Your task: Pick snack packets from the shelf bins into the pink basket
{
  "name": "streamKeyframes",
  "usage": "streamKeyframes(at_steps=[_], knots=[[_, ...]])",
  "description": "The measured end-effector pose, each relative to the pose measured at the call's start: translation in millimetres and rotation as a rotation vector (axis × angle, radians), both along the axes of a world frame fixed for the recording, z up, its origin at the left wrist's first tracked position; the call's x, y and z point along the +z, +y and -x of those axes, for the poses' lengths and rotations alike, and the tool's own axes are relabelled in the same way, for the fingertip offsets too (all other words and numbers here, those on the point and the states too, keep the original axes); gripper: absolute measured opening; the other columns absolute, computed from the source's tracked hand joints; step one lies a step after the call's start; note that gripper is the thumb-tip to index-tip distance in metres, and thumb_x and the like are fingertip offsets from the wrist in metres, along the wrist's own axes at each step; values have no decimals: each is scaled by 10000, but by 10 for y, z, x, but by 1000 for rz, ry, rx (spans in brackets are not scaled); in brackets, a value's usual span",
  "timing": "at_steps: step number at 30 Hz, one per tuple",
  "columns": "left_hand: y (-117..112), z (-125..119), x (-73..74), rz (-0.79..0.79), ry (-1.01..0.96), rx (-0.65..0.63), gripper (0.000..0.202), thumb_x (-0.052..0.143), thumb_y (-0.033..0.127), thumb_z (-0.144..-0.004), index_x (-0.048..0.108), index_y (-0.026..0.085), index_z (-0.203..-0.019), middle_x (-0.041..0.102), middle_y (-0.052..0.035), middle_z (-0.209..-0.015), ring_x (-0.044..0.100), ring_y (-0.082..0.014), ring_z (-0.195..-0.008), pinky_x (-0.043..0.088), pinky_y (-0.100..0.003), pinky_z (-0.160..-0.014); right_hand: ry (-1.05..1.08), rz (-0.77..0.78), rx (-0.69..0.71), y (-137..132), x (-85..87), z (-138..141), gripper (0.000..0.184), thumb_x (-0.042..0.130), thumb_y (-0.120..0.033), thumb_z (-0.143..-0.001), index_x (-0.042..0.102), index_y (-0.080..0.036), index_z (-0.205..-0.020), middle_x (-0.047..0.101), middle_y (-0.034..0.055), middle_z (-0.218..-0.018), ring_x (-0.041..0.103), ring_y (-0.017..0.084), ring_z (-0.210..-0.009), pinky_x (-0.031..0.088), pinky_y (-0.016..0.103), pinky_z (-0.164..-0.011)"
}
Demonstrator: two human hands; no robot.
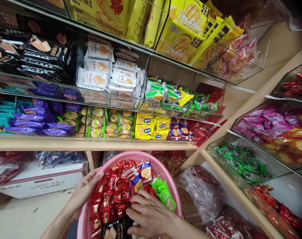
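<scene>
A pink plastic basket [163, 159] stands low in front of me, tilted towards me. My left hand [87, 182] is closed on its left rim. Inside lie many red shiny wrapped sweets [114, 186], blue-and-red biscuit packets [143, 172], green packets [163, 191] and black cake packets [116, 229]. My right hand [149, 212] reaches into the basket from the right, palm down. Its fingers are apart and rest over the red and blue-and-red packets, none visibly gripped. Part of the contents is hidden beneath this hand.
Above the basket, glass-fronted shelf bins hold white cake packets [98, 79], yellow biscuit packets [144, 126] and purple packets [36, 116]. A wooden side shelf [230, 179] rises at right. Bagged goods [203, 192] and a white carton [43, 179] flank the basket.
</scene>
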State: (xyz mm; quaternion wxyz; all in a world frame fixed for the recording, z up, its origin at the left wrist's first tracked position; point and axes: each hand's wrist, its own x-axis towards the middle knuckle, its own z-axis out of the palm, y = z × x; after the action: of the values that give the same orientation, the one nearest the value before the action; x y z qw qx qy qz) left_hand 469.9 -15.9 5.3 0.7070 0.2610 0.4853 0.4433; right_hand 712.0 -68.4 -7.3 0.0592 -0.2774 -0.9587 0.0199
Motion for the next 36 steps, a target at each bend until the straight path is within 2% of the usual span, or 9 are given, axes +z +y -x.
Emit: streamKeyframes(at_steps=[4, 9, 12, 14, 16, 23, 29, 33, 36], knots=[[5, 3, 5, -3, 11, 7, 476, 695, 281, -718, 548, 265, -1171, 712, -50, -979, 681, -210, -834, 545, -311, -782, 65, 31, 28, -17, 125, -14, 420, 421, -490, -871, 526, -173, -1125, 675, 50, -978, 477, 176, -1109, 293, 362, -1027], [19, 18, -59, -14, 26, 10, 492, 686, 305, -729, 534, 268, -1196, 715, -59, -959, 686, -204, -804, 549, -313, -773, 121, 17, -83, 167, 508, -107, 480, 421, -400, -891, 360, -202, -1324, 504, 70, -1303, 357, 171, -1244, 262, 401, -1060], [19, 22, -79, -23, 36, 5, 504, 686, 317, -727, 530, 265, -1203, 701, -70, -1011, 678, -218, -853, 549, -319, -780, 43, 40, -210, 410, 649, -232, 722, 558, -395, -813, 190, -232, -1412, 365, 85, -1412, 253, 218, -1310, 197, 469, -1080], [14, 22, -64, -24, 25, 4, 520, 698, 302, -713, 530, 264, -1204, 697, -70, -1025, 672, -229, -879, 550, -323, -782, 10, 64, -267, 566, 652, -306, 899, 653, -389, -740, 99, -242, -1432, 333, 92, -1430, 218, 242, -1324, 151, 499, -1082], [8, 21, -37, -14, 7, 1, 527, 708, 282, -702, 533, 268, -1199, 700, -62, -1019, 670, -230, -886, 548, -322, -792, -1, 90, -269, 677, 617, -352, 971, 692, -357, -712, 53, -247, -1435, 356, 94, -1418, 219, 242, -1322, 123, 502, -1079], [19, 21, -10, 18, -10, 2, 546, 717, 285, -697, 520, 276, -1206, 693, -53, -1045, 660, -225, -922, 539, -315, -821, 45, 130, -212, 654, 678, -408, 997, 705, -275, -715, 15, -269, -1435, 417, 82, -1380, 301, 212, -1266, 143, 444, -1062], [8, 3, -31, 6, 14, 2, 506, 686, 321, -726, 522, 288, -1203, 671, -53, -1100, 641, -237, -972, 539, -325, -824, 33, 189, -219, 568, 671, -433, 974, 676, -189, -728, 14, -297, -1434, 391, 47, -1407, 268, 211, -1294, 109, 445, -1082], [3, -2, 1, 15, 27, -11, 559, 711, 290, -701, 506, 276, -1221, 672, -68, -1094, 641, -256, -968, 536, -354, -832, 98, 275, -277, 529, 676, -493, 997, 699, -262, -703, 24, -299, -1436, 327, 41, -1446, 223, 221, -1328, 124, 433, -1091], [2, -7, 51, 16, 55, -5, 608, 734, 266, -674, 498, 265, -1234, 679, -73, -1078, 639, -264, -971, 536, -357, -829, 248, 354, -426, 410, 617, -666, 937, 679, -380, -708, 92, -310, -1435, 290, 49, -1462, 207, 248, -1340, 158, 444, -1088]])
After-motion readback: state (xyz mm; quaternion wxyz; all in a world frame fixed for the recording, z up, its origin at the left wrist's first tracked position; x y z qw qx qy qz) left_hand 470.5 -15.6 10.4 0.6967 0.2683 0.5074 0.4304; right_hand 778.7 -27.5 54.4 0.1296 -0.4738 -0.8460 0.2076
